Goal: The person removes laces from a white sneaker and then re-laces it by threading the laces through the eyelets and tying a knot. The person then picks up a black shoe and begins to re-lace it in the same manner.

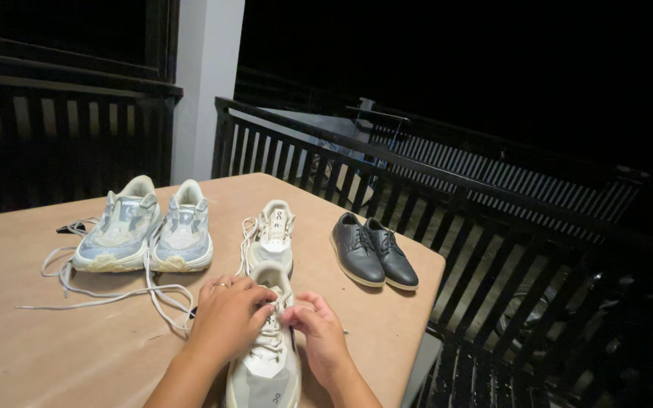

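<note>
pinching, it seems, cream sneaker (266,363) laces: left hand (227,317), right hand (320,332).

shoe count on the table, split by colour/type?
Pale blue-grey running shoes: 2
White sneakers: 2, one farther back, one under the left hand and right hand
Dark dress shoes: 2
Total: 6

No packages, signs or screens show anywhere on the table (54,347) or beyond it — only small printed marks on the sneakers (145,227), too small to make out.
</note>
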